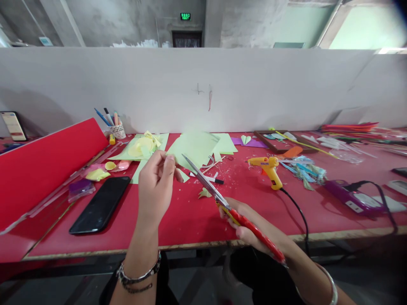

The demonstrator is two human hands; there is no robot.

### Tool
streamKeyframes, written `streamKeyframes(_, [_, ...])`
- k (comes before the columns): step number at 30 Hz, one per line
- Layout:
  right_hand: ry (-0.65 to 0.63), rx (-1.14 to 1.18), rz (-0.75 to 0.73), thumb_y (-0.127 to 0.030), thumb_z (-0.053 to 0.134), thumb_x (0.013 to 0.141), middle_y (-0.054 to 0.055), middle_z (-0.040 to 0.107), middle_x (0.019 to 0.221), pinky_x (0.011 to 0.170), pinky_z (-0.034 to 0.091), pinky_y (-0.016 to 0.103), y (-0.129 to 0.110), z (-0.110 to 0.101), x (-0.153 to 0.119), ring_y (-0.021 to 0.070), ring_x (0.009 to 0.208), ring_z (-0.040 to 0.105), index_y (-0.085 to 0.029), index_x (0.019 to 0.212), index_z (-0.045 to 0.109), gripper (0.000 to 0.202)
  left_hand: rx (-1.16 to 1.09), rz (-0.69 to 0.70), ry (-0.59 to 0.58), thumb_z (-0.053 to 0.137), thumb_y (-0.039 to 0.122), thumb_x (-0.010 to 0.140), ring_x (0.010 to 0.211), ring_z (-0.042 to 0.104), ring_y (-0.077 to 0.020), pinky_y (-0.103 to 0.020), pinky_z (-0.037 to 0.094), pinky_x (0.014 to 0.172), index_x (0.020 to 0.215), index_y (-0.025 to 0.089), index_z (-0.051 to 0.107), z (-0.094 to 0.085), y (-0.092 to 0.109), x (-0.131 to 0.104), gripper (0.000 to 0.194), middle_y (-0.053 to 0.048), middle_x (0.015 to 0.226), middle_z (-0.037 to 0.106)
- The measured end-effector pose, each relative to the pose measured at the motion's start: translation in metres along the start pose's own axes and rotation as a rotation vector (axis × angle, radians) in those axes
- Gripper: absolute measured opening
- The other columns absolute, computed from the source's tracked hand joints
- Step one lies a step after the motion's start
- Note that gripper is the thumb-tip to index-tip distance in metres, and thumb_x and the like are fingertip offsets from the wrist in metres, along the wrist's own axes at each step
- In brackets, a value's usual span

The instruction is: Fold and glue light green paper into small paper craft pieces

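Observation:
My left hand (156,180) is closed in a pinch at the lower left corner of a pale green sheet of paper (193,148), whose upper edge looks blurred. In my right hand (251,226) is a pair of scissors (208,186) with red and yellow handles. The silver blades point up and left, their tips close to the paper's lower edge, and they look nearly together. Whether they touch the sheet I cannot tell. Below the blades lie a black-capped marker (208,178) and a small green paper scrap (205,193).
On the red table are a black phone (100,205), a yellow glue gun (267,169) with a black cord, and a purple power strip (352,199). A pen cup (117,129), a red board (51,165) and blue tassel-like strips (305,171) lie around. A white partition (254,89) stands behind.

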State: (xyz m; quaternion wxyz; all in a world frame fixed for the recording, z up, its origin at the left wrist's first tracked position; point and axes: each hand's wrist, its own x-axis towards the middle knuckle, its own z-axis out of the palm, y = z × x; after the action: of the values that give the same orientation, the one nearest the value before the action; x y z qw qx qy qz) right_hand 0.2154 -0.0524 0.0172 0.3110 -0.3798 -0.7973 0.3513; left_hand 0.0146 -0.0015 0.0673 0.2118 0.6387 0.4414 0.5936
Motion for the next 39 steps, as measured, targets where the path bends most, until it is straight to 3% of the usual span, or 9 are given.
streamKeyframes(8, [0.002, 0.092, 0.082, -0.069, 0.030, 0.075, -0.002, 0.033, 0.066, 0.048, 0.025, 0.023, 0.0063, 0.0036, 0.0014, 0.0096, 0.055, 0.027, -0.019, 0.069, 0.033, 0.051, -0.005, -0.003, 0.006, 0.042, 0.029, 0.085, 0.046, 0.049, -0.0076, -0.019, 0.038, 0.046, 0.065, 0.019, 0.049, -0.0003, 0.0017, 0.0004, 0.023, 0.005, 0.047, 0.049])
streamKeyframes(25, [-0.005, 0.146, 0.099, -0.067, 0.031, 0.076, -0.003, 0.032, 0.060, 0.044, 0.023, 0.021, 0.0022, 0.0044, 0.0013, 0.0075, 0.051, 0.027, -0.018, 0.068, 0.036, 0.050, 0.111, -0.003, -0.089, 0.043, 0.034, 0.085, 0.043, 0.048, -0.0078, -0.020, 0.037, 0.045, 0.062, 0.018, 0.049, 0.0007, -0.0032, 0.0019, 0.029, 0.004, 0.046, 0.050])
streamKeyframes(31, [-0.023, 0.183, 0.149, -0.068, 0.029, 0.076, -0.005, 0.029, 0.053, 0.041, 0.019, 0.021, 0.0012, 0.0067, 0.0009, 0.0066, 0.045, 0.025, -0.017, 0.071, 0.040, 0.052, 0.112, -0.004, -0.069, 0.042, 0.033, 0.086, 0.045, 0.049, -0.0085, -0.021, 0.036, 0.045, 0.059, 0.019, 0.043, 0.0016, -0.0039, 0.0008, 0.030, 0.004, 0.045, 0.050])
streamKeyframes(39, [-0.011, 0.146, 0.148, -0.062, 0.029, 0.080, -0.004, 0.029, 0.057, 0.043, 0.021, 0.021, 0.0069, 0.0076, 0.0009, 0.0072, 0.049, 0.026, -0.018, 0.066, 0.033, 0.046, 0.118, -0.011, -0.054, 0.042, 0.031, 0.085, 0.045, 0.049, -0.0083, -0.021, 0.036, 0.043, 0.056, 0.019, 0.041, 0.0041, -0.0043, 0.0005, 0.032, 0.003, 0.046, 0.050])
